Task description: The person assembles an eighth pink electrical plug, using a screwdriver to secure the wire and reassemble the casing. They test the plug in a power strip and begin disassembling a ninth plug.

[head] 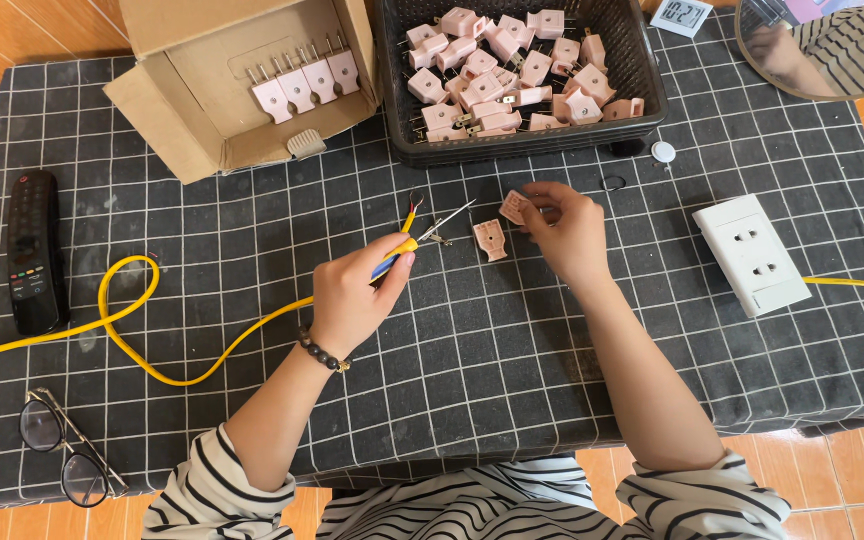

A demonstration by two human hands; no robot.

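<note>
1. Pink plug half sits pinched in the fingers of your right hand, held just above the surface, which is covered in a black cloth with a white grid.
2. Your left hand has its fingers pressed together around a screwdriver with a yellow and blue handle; its metal shaft points up and right toward your right hand.
3. A second pink plug half lies flat on the cloth between your two hands, touching neither.
4. A yellow cable loops across the cloth on your left and runs under your left hand; its stripped end rises just above the screwdriver handle.
5. The black basket at the far edge holds a heap of pink plugs.
6. The open cardboard box beside it has a row of pink plugs with metal prongs lying inside.
7. A white double socket lies well to the right of your right hand.
8. A black remote control lies at the far left, and a pair of glasses rests near the cloth's near left corner.
</note>
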